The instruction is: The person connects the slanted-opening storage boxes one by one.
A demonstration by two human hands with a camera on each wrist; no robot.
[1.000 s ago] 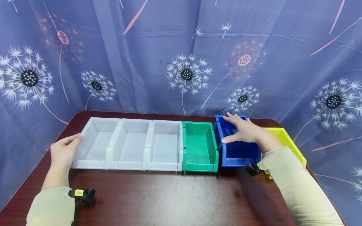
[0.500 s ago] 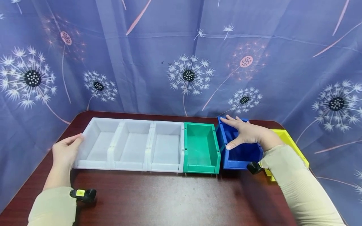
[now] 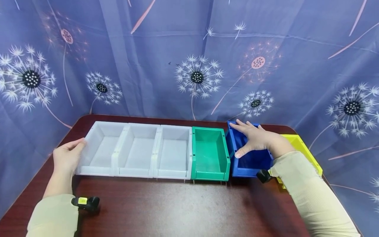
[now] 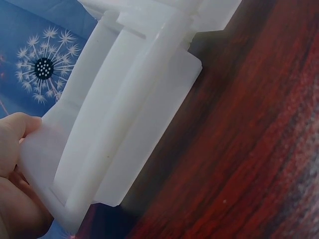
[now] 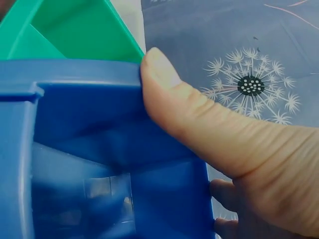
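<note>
In the head view, my left hand (image 3: 66, 158) pinches the left wall of the leftmost white storage bin (image 3: 102, 153). The left wrist view shows the thumb at the edge of that bin (image 4: 119, 114), the other fingers bent against its outer side. My right hand (image 3: 256, 140) spans the blue storage bin (image 3: 251, 171). Its thumb (image 5: 164, 74) presses the left rim in the right wrist view, while its fingers (image 5: 224, 194) reach behind the back wall. A green storage bin (image 3: 208, 154) stands just left of the blue one, a narrow gap between them.
Two more white bins (image 3: 137, 151) join the leftmost one to the green bin in a row. A yellow bin (image 3: 305, 149) stands at the right, partly hidden by my right forearm. All are on a dark reddish-brown table (image 3: 165, 207), a dandelion-print curtain (image 3: 148, 65) behind.
My right thumb has slid slightly nearer along the blue bin's left rim, and the blue bin sits a little closer to me. The left hand and the other bins hold still.
</note>
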